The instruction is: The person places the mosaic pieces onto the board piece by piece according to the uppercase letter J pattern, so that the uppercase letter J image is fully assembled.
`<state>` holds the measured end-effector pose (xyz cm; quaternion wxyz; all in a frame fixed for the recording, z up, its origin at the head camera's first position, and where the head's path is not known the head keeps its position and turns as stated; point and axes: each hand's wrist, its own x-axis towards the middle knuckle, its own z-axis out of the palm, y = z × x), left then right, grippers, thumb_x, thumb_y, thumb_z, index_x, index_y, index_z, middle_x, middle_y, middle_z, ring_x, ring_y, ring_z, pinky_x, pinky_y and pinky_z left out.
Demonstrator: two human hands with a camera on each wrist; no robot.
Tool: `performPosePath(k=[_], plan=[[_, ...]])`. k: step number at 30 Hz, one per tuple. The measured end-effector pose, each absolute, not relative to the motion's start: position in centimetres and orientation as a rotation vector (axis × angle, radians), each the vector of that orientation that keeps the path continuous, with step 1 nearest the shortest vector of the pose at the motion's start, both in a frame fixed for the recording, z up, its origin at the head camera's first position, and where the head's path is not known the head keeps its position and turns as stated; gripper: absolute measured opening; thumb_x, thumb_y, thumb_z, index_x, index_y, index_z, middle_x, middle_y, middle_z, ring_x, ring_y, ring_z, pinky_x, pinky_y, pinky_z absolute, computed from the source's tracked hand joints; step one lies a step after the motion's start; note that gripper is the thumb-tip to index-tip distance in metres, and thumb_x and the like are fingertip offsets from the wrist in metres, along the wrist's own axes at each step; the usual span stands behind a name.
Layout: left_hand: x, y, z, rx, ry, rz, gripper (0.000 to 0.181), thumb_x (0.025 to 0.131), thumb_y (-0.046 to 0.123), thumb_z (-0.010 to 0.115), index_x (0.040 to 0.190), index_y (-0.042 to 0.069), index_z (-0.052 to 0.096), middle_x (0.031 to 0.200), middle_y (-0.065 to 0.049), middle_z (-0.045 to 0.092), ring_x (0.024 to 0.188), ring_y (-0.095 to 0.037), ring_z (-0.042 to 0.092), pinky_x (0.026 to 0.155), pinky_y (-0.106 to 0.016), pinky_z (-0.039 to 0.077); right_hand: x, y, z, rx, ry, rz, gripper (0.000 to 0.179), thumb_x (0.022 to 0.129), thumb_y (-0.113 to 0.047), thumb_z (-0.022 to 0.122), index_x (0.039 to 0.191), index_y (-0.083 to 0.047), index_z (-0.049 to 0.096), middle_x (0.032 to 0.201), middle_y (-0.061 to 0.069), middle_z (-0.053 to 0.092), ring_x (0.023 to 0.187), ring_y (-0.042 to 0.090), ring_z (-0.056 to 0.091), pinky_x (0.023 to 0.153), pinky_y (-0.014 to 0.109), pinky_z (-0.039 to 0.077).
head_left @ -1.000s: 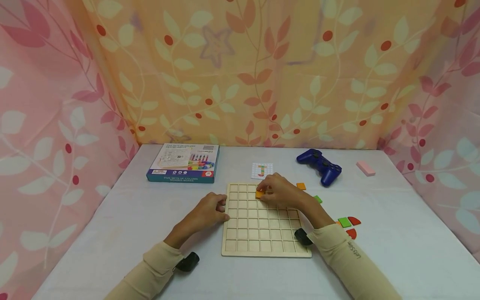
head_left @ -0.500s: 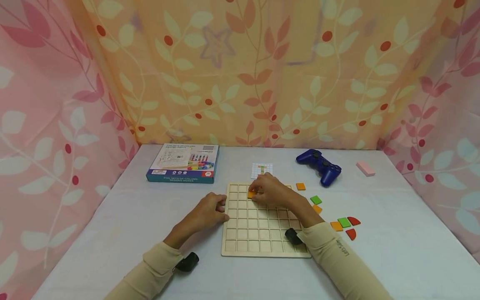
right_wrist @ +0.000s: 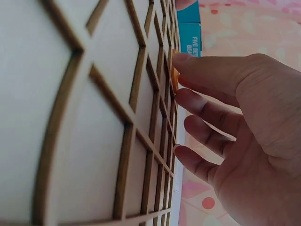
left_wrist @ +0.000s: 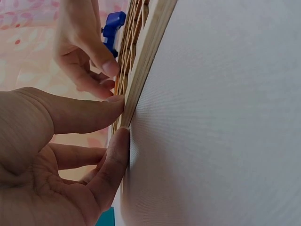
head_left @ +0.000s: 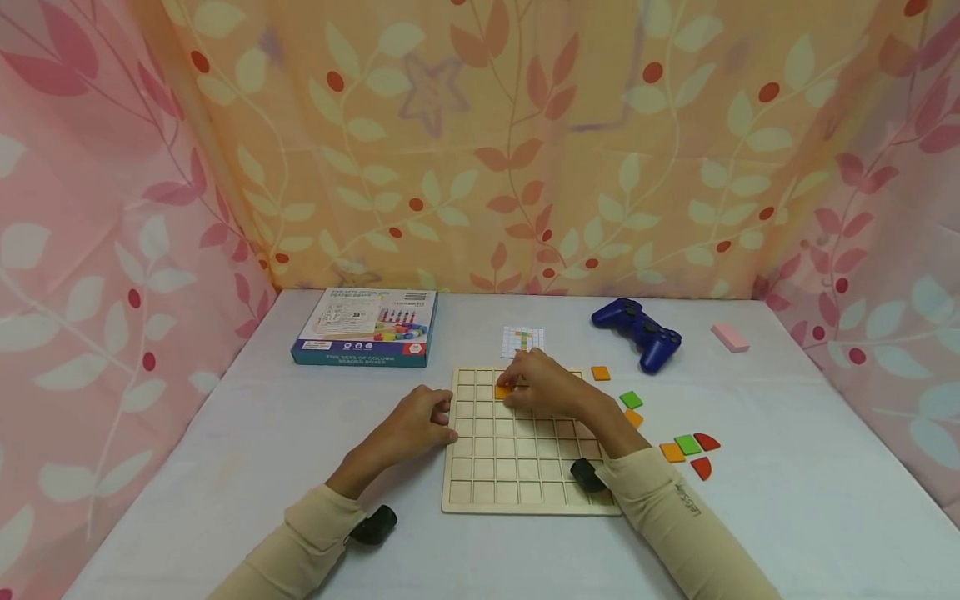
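An orange square tile [head_left: 501, 392] sits at a cell near the far edge of the wooden grid board [head_left: 487, 497]. My right hand [head_left: 542, 382] pinches that tile between thumb and fingers; in the right wrist view, the tile's orange edge [right_wrist: 175, 77] shows at the thumb tip, level with the board's ribs. At the board's left side, my left hand [head_left: 416, 421] grips the edge. Its thumb lies on the rim and a finger against the side, as the left wrist view shows. Right of the board lie loose orange [head_left: 601, 373], green [head_left: 632, 400] and red [head_left: 701, 468] tiles.
Behind the board lies a small printed pattern card [head_left: 517, 340], partly covered by the right hand. A flat boxed set [head_left: 363, 329] is at the back left. A blue game controller [head_left: 637, 333] and a pink block [head_left: 730, 337] stand at the back right.
My right hand has moved slightly left across the board with the orange tile, then stayed over one cell. The left hand keeps its place at the edge.
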<state>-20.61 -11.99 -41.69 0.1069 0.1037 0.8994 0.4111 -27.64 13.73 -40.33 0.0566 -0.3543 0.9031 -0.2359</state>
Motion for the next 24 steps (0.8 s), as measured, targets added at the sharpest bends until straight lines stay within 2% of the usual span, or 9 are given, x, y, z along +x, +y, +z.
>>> performPosePath(k=[5,9,16,24], plan=[[-20.6,-12.0,-41.8,0.307,2.645,1.215,0.067,0.085,-0.001,0.085,0.144,-0.012,0.056,0.109,-0.012,0.058,0.096,-0.02,0.057,0.085,-0.033,0.056,-27.3,14.6,-40.1,-1.062,2.714,-0.788,0.029,0.094,-0.017,0.08,0.12,-0.004,0.079,0.112,0.006,0.076,0.105,0.024,0.063,0.099,0.044,0.048],[-20.6,-12.1,-41.8,0.316,2.644,1.225,0.067,0.085,-0.002,0.085,0.144,-0.012,0.056,0.11,-0.012,0.058,0.096,-0.021,0.057,0.084,-0.033,0.056,-26.8,16.0,-39.8,-1.003,2.707,-0.862,0.032,0.096,-0.018,0.077,0.124,-0.003,0.077,0.115,0.006,0.076,0.107,0.027,0.063,0.094,0.045,0.052],[-20.6,-12.0,-41.9,0.307,2.651,1.217,0.067,0.085,0.0,0.084,0.145,-0.012,0.056,0.112,-0.012,0.059,0.098,-0.021,0.058,0.086,-0.034,0.056,-26.1,19.4,-39.6,-0.886,2.738,-0.889,0.035,0.096,-0.018,0.079,0.127,-0.003,0.075,0.108,0.002,0.074,0.103,0.022,0.063,0.089,0.039,0.053],[-20.6,-12.0,-42.0,0.313,2.657,1.218,0.067,0.085,0.0,0.085,0.144,-0.012,0.056,0.11,-0.012,0.058,0.098,-0.022,0.057,0.085,-0.035,0.056,-25.3,24.0,-39.6,-0.766,2.789,-0.855,0.038,0.092,-0.021,0.083,0.125,-0.005,0.076,0.111,0.005,0.074,0.103,0.023,0.063,0.092,0.042,0.051]])
